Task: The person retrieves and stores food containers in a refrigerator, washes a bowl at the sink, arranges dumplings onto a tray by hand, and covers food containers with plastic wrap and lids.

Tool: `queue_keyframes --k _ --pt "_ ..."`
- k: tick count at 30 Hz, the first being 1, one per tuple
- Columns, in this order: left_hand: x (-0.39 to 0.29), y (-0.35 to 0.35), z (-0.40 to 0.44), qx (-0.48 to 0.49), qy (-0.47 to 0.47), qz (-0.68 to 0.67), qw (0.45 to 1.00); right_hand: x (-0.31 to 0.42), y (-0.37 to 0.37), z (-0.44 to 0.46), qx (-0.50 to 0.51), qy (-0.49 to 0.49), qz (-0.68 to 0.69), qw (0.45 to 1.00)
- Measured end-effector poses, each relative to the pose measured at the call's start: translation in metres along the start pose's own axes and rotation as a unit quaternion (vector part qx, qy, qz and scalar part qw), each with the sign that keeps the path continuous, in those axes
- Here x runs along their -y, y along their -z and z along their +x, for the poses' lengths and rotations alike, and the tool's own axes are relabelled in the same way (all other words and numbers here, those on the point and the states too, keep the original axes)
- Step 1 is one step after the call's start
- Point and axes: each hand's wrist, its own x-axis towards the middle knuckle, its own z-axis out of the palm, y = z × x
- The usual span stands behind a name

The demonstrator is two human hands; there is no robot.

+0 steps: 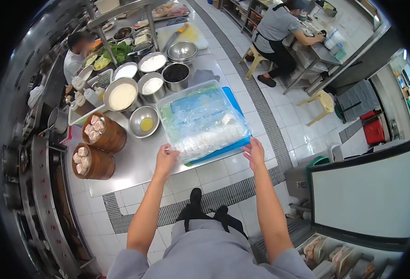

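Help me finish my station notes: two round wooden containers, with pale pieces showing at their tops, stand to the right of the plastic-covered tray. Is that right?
Not quite: the side is wrong. The head view shows the two round wooden containers, with pale pieces showing at their tops, to the left of the plastic-covered tray.

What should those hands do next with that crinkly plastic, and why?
Probably smooth the clear plastic along its near edge: it looks wrinkled there, and the left hand is at one near corner, the right hand by the other.

Two steamers [112,136], one film-covered container [192,110]
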Motion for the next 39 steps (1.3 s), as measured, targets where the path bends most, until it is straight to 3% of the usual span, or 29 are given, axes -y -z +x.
queue_keyframes --k 2,3,6,9,14,19,21,23,24,28,30,35,37,39 --pt "0.004 -0.008 -0.015 -0.011 -0.087 0.028 0.996 -0.003 0.012 0.004 0.069 -0.005 0.058 0.996" --pt "-0.032 0.016 0.016 -0.030 -0.119 0.065 0.990 -0.003 -0.042 0.026 0.100 -0.004 0.100 0.990" --pt "-0.002 -0.007 0.001 -0.046 -0.108 0.061 0.991 -0.007 -0.009 0.012 0.082 0.012 0.137 0.987" --pt "0.002 -0.015 -0.003 -0.041 -0.111 0.044 0.992 -0.018 0.004 0.003 0.135 0.034 0.192 0.972" --pt "0.003 -0.029 -0.040 -0.027 -0.062 -0.005 0.998 -0.044 0.029 -0.018 0.208 0.000 0.219 0.953" --pt "0.040 -0.016 -0.088 -0.092 -0.075 -0.065 0.991 -0.071 0.044 -0.059 0.245 -0.036 0.245 0.937" --pt "0.050 -0.012 -0.106 -0.132 -0.068 -0.091 0.985 -0.076 0.057 -0.076 0.271 -0.063 0.228 0.933" --pt "0.043 -0.009 -0.139 -0.095 0.016 -0.247 0.964 -0.083 0.066 -0.086 0.289 -0.097 0.212 0.928" --pt "0.072 0.017 -0.138 0.008 0.066 -0.257 0.964 -0.087 0.069 -0.088 0.312 -0.100 0.189 0.926" --pt "0.105 0.033 -0.180 0.025 0.078 -0.297 0.952 -0.085 0.074 -0.089 0.371 -0.115 0.082 0.918" --pt "0.128 0.034 -0.192 -0.003 -0.004 -0.311 0.950 -0.085 0.073 -0.080 0.394 -0.104 0.047 0.912" --pt "0.154 0.043 -0.238 -0.086 -0.030 -0.329 0.940 -0.068 0.058 -0.085 0.442 -0.093 -0.054 0.890" --pt "0.160 0.046 -0.252 -0.111 -0.037 -0.346 0.931 -0.059 0.050 -0.074 0.534 0.051 -0.184 0.824" --pt "0.158 0.049 -0.264 -0.121 -0.055 -0.349 0.928 -0.041 0.039 -0.053 0.535 0.036 -0.207 0.818"
